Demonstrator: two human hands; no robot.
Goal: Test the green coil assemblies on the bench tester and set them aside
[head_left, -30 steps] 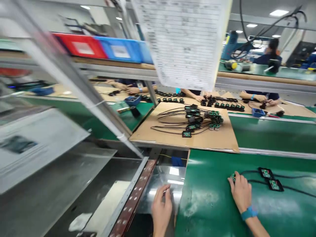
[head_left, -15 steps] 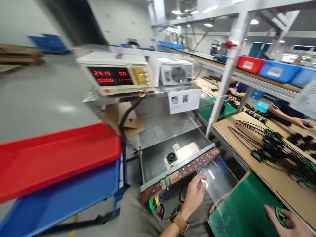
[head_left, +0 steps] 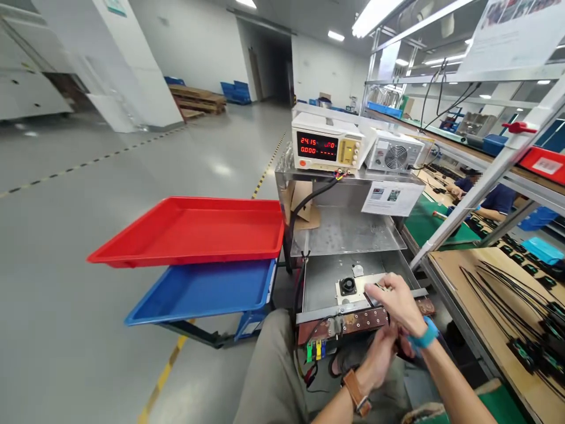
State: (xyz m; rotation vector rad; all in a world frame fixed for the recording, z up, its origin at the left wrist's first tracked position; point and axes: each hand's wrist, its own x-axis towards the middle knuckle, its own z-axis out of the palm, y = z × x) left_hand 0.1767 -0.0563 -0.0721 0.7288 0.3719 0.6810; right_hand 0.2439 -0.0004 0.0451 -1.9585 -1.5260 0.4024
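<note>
My right hand (head_left: 399,303), with a blue wristband, is over the front edge of the metal tray (head_left: 324,294), fingers closed on a small dark part (head_left: 372,299) that they mostly cover. Just below it, my left hand (head_left: 378,356), wearing a brown watch strap, has its fingers drawn together close to the right palm; what they hold is hidden. In the tray lies a cream plate fixture (head_left: 359,287) with a black round fan-like piece (head_left: 348,286). A brown terminal strip (head_left: 364,320) runs along the tray front, with green, yellow and blue connectors (head_left: 316,350) hanging at its left.
A power supply (head_left: 326,144) with red digits stands on the metal shelf beside a second unit (head_left: 392,153). Red (head_left: 212,232) and blue (head_left: 212,288) trays sit at left. Cabled parts (head_left: 529,324) lie on the right bench. A co-worker (head_left: 497,197) sits beyond the post.
My view has swung left. My right hand has come from the green mat at right, where it held a small round circuit-board part, to the tray. My left hand now meets it, fingers closed.
</note>
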